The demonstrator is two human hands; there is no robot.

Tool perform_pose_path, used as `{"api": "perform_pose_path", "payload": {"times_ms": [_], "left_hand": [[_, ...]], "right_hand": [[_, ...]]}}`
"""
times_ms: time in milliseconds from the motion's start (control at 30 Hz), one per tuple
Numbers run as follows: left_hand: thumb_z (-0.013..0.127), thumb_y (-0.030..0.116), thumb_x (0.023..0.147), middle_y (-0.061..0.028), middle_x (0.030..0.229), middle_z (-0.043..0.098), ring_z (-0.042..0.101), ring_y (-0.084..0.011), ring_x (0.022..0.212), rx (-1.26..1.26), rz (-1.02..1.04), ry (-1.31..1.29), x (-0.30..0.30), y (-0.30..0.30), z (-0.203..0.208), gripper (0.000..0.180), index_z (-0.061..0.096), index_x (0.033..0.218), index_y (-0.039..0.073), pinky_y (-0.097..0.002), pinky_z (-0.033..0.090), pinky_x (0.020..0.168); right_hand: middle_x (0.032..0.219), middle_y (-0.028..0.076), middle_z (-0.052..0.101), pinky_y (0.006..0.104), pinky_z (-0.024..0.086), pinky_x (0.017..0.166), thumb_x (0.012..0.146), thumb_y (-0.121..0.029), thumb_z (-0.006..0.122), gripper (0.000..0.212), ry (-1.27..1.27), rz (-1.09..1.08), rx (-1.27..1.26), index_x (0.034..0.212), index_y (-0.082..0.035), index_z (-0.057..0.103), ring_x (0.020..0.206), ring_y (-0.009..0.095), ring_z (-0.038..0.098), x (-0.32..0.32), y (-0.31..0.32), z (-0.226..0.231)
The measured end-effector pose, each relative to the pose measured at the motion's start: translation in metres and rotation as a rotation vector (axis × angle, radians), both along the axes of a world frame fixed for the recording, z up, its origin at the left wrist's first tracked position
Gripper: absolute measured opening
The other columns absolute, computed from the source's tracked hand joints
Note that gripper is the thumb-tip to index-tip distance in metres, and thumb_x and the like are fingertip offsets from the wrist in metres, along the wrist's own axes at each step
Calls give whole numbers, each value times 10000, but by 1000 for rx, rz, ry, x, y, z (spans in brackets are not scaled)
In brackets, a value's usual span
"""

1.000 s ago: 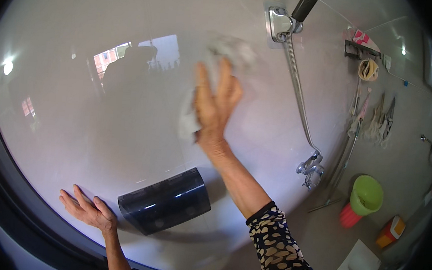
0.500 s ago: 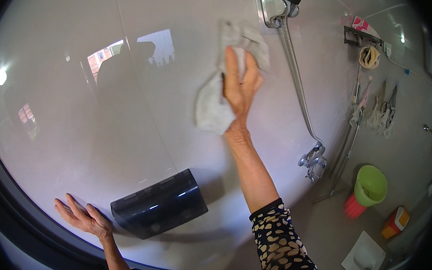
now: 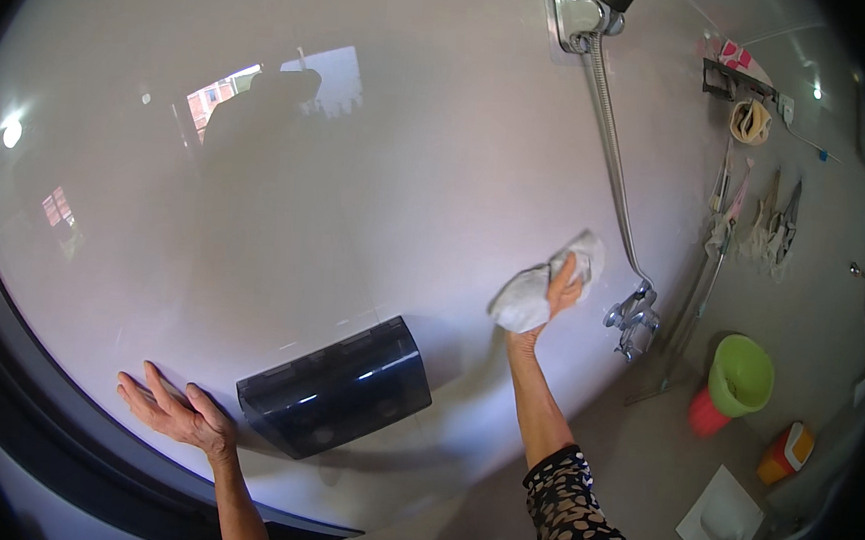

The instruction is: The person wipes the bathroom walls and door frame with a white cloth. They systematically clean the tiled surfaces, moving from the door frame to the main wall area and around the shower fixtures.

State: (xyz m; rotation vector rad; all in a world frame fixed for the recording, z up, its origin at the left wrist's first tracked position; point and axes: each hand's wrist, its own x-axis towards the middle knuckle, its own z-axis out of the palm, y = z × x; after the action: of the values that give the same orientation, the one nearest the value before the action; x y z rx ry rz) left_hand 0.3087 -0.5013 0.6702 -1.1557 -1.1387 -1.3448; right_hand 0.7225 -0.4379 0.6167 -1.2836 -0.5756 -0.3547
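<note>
A pale grey cloth [image 3: 523,298] is bunched against the glossy light wall [image 3: 377,196], with my right hand [image 3: 563,291] closed on it. This hand is to the left of the chrome shower mixer [image 3: 635,322] and its hose. My left hand [image 3: 178,415] lies on the wall with fingers spread, holding nothing. Just right of it, a dark glossy box-shaped dispenser [image 3: 339,389] is fixed to the wall, between my two hands. My right sleeve is black with a tan spotted pattern.
A shower bracket [image 3: 579,17] is mounted high, its metal hose [image 3: 608,132] running down to the mixer. On the right are brushes and mops hanging, a green basin [image 3: 743,375] over a red bucket, an orange-white container [image 3: 787,453] and a squat toilet [image 3: 721,523]. A dark frame [image 3: 63,395] edges the lower left.
My right hand has swept the cloth down and to the right, from beside the shower bracket to near the mixer. My left hand stays spread on the wall beside the dispenser.
</note>
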Motion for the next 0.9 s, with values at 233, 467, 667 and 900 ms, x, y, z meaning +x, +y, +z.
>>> {"api": "perform_pose_path", "payload": {"times_ms": [233,467,667,900], "left_hand": [[412,305,928,-223,1461,263,219,-390,1357,-18,-2,-15,1,-4,-1,494,439,1352,54,-505,162,1093],[418,321,943,-231,1451,268,244,-379,1347,7,-4,36,-7,-1,-2,484,464,1336,44,-485,202,1087],[396,424,952,-189,1451,284,266,-349,1346,20,20,11,-11,3,-4,530,476,1328,60,-484,218,1092],[390,448,950,-186,1453,280,248,-342,1353,16,15,5,-11,7,-7,552,474,1328,54,-485,222,1091]], "right_hand": [[1373,252,238,376,396,912,806,62,507,600,-292,489,264,1378,-73,389,1192,362,355,-60,-12,88],[1215,257,433,442,436,800,715,26,584,578,-1105,107,358,1282,-71,518,960,366,490,-84,-16,144],[1211,208,456,415,435,796,683,40,602,610,-932,-53,323,1269,-114,529,957,356,488,-19,-4,179],[1214,196,459,444,402,883,700,55,598,657,-582,-191,244,1314,-146,480,1061,375,445,45,16,157]]}}
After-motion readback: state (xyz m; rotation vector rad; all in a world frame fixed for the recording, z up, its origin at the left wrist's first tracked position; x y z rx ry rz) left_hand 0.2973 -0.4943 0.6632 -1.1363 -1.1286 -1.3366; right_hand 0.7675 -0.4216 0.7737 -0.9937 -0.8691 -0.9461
